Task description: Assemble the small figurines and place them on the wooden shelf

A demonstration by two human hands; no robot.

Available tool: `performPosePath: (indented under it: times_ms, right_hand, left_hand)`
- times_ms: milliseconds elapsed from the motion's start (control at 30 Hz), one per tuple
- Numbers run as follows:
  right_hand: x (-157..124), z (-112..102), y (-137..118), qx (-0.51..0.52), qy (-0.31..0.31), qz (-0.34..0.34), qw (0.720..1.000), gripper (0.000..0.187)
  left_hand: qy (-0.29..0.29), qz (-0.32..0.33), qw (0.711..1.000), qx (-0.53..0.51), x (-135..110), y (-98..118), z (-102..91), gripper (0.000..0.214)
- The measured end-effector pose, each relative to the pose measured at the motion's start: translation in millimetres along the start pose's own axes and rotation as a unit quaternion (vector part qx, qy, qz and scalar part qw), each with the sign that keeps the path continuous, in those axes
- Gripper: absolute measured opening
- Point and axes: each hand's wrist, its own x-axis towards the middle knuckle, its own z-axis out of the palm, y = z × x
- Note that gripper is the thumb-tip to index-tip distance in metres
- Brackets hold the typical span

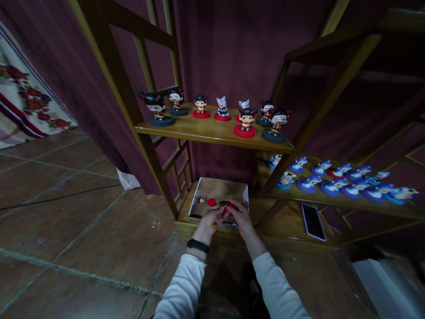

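Note:
Over a shallow white-edged box (217,184) on the bottom shelf, both my hands come together at a small black-haired figurine (223,204) with red parts. The fingers of my left hand (211,219) are closed on its left side. On its other side my right hand (241,215) grips a red piece, seemingly the figurine's round base. Inside the box, left of my hands, lie another small figurine (201,200) and a loose red disc (211,202). My fingers partly hide the held figurine.
Several figurines on red or dark bases stand on the wooden shelf (206,128) above. On the right shelf stand several blue-and-white figurines (335,184). A phone (313,221) lies below them. Wooden posts (156,173) frame the box; a cable (66,195) crosses the floor.

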Motion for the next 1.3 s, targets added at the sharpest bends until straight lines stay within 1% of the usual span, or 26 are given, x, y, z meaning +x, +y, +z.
performPosePath:
  times_ms: [100, 167, 267, 367, 467, 533, 600, 733, 833, 933, 967, 1033, 1133, 1200, 1300]
  right_hand:
    - [4, 1, 0, -0.042, -0.018, -0.069, 0.997, 0.031]
    - [5, 2, -1, -0.069, -0.025, -0.098, 0.992, 0.034]
    - [3, 3, -5, -0.11, -0.023, -0.133, 0.985, 0.035]
    - [-4, 4, -15, -0.131, -0.022, -0.171, 0.976, 0.033]
    - [-14, 4, -30, -0.143, -0.039, -0.197, 0.969, 0.032]
    - [-20, 3, -37, -0.155, -0.046, -0.209, 0.964, 0.031]
    - [-25, 3, -42, -0.162, -0.047, -0.22, 0.961, 0.029]
    - [-27, 3, -45, -0.159, -0.037, -0.23, 0.959, 0.026]
    - [-21, 2, -44, -0.136, -0.04, -0.212, 0.967, 0.027]
    - [-12, 0, -37, -0.077, -0.048, -0.168, 0.982, 0.031]
    - [-9, 0, -34, -0.054, -0.047, -0.144, 0.987, 0.032]
    - [-7, -1, -26, -0.011, -0.039, -0.074, 0.996, 0.03]
    - [-7, -1, -15, 0.051, -0.015, 0.025, 0.998, 0.028]
    - [-9, 1, -11, 0.082, -0.004, 0.052, 0.995, 0.027]
    - [-9, 3, -9, 0.099, -0.004, 0.062, 0.993, 0.028]
  left_hand:
    - [-0.027, 0.009, 1.0, 0.009, 0, 2, -1.8, 0.014]
    - [-0.051, 0.02, 0.998, 0.022, 0, 4, -2.1, 0.016]
    - [-0.077, 0.038, 0.995, 0.042, -2, 6, -0.3, 0.03]
    - [-0.112, 0.07, 0.99, 0.052, -5, 8, 3.0, 0.042]
    - [-0.146, 0.108, 0.982, 0.057, -9, 9, 5.4, 0.044]
    - [-0.145, 0.124, 0.98, 0.06, -10, 10, 6.1, 0.042]
    - [-0.131, 0.135, 0.98, 0.059, -11, 11, 6.5, 0.039]
    - [-0.122, 0.155, 0.979, 0.054, -12, 9, 8.4, 0.034]
    - [-0.138, 0.165, 0.975, 0.058, -12, 7, 11.6, 0.036]
    - [-0.14, 0.156, 0.976, 0.065, -12, 5, 14.2, 0.039]
    - [-0.133, 0.144, 0.978, 0.069, -12, 4, 14.5, 0.037]
    - [-0.108, 0.11, 0.985, 0.079, -12, 3, 14.2, 0.03]
    - [-0.06, 0.07, 0.992, 0.082, -11, 2, 12.6, 0.021]
    - [-0.035, 0.055, 0.995, 0.076, -10, 3, 11.6, 0.018]
    - [-0.025, 0.041, 0.997, 0.065, -10, 5, 10.3, 0.014]
